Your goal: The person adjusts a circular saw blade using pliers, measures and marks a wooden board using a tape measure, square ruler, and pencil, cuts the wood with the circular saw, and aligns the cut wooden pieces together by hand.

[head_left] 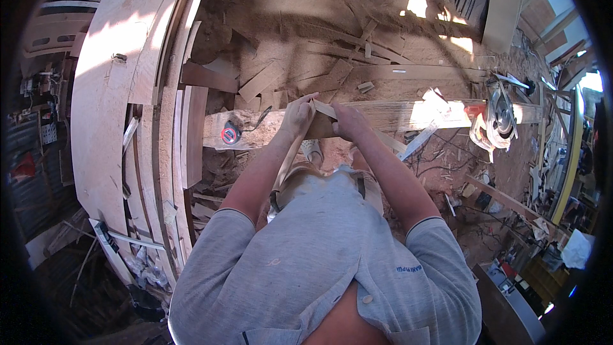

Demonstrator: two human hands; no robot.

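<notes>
Wood sheets (124, 83): these are leaning or lying at the far left, with long boards (193, 128) standing beside them; which of the two the sheets are doing, I cannot tell from here.
Timber surface (262, 134): it is running crosswise before the worker, bearing the tools and pale sawdust.
Tape measure (230, 132): red and black, it is resting on the left part of the surface; a sweeping forearm or a trailing strip could be knocking it off the near edge.
Left hand (299, 117): its grip is closing narrowly about the pale wood strip, fingers bunched near the end; a fingertip riding the raw edge could be catching a splinter.
Pale wood strip (325, 110): it is spanning the gap between the two hands, above the surface; uneven twisting could be cracking so slender a piece.
Right hand (350, 121): its grip is holding the same strip, fingers curled over it; dusty fingers could be letting it slip.
Loose offcut (434, 106): it is lying on the surface near the saw, where a nudge could be pushing it into the tool.
Circular saw (498, 118): it is sitting toward the right end, seemingly overhanging the near edge; a jolt to the timber could be tipping it floorward.
</notes>
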